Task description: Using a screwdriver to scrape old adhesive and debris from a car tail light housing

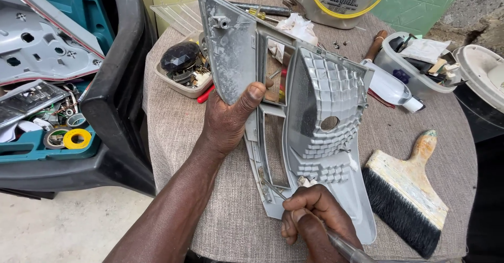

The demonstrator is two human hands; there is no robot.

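Slipping is the likely trouble: the thin screwdriver (315, 225) is bearing on the lower edge of the grey housing (315, 116), and a skid off it could gouge the plastic or jab the left hand (228, 118). That hand is gripping the housing's upper left, thumb pressing on top, tilting it above the table (173, 121). The right hand (315, 221) is curling tightly around the screwdriver, low and close.
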